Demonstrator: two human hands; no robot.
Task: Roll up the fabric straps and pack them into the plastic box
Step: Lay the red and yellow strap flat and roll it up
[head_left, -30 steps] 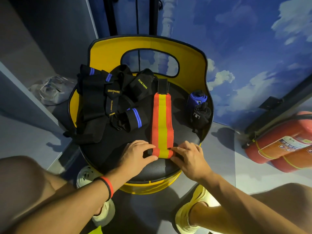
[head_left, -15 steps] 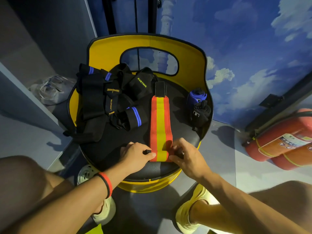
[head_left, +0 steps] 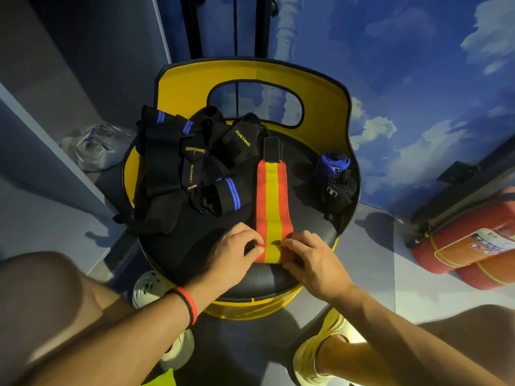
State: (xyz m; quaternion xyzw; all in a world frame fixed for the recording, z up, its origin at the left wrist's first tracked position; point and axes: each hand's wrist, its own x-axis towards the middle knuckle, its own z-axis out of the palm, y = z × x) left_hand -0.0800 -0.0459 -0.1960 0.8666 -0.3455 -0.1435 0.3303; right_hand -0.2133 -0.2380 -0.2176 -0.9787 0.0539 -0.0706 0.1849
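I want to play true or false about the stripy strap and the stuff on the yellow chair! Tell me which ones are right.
1. The left hand and the right hand both pinch the near end of the striped strap. True.
2. The striped strap is rolled up completely. False: most of it lies flat on the black seat.
3. The blue roll sits left of the striped strap. False: it sits to the right, next to a black roll.
4. A loose heap of black straps lies on the left of the seat. True.
5. Red fire extinguishers lie on the floor to the right. True.
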